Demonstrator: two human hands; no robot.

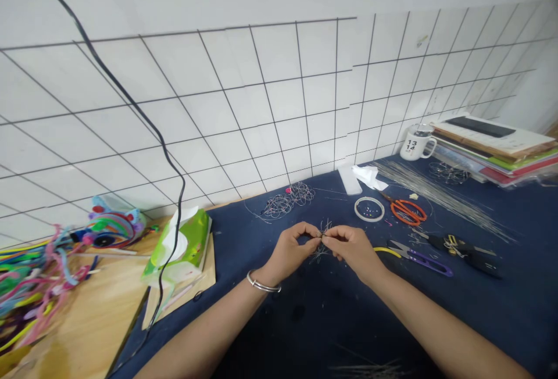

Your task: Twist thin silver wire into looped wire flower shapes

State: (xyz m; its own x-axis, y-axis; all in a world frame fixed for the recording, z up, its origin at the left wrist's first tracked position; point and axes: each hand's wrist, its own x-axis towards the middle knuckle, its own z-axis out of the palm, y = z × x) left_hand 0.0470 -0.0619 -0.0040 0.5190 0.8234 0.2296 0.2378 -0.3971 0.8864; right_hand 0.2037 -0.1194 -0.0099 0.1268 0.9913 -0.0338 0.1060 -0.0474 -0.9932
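Observation:
Above the dark blue cloth (279, 326), my left hand (296, 246) and my right hand (351, 248) meet, fingertips almost touching. Both pinch a small tangle of thin wire (321, 254), whose loose ends stick out above and below the fingers. The exact spot each hand grips is hidden by the fingertips. A silver bangle circles my left wrist. Just right of my right hand lie purple-handled thread snips (429, 261) and a yellow curved handle (387, 250). Behind the hands sit looped wire coils (279, 206) with a small red spot among them.
Right: orange-handled scissors (408, 211), a round bead dish (369, 209), black pliers (462, 248), long straight wires (449, 199), a white mug (416, 142) and stacked books (497, 140). Left: a green tissue pack (196, 245), colourful pipe cleaners (39, 286), and a black cable (168, 164) hanging in front.

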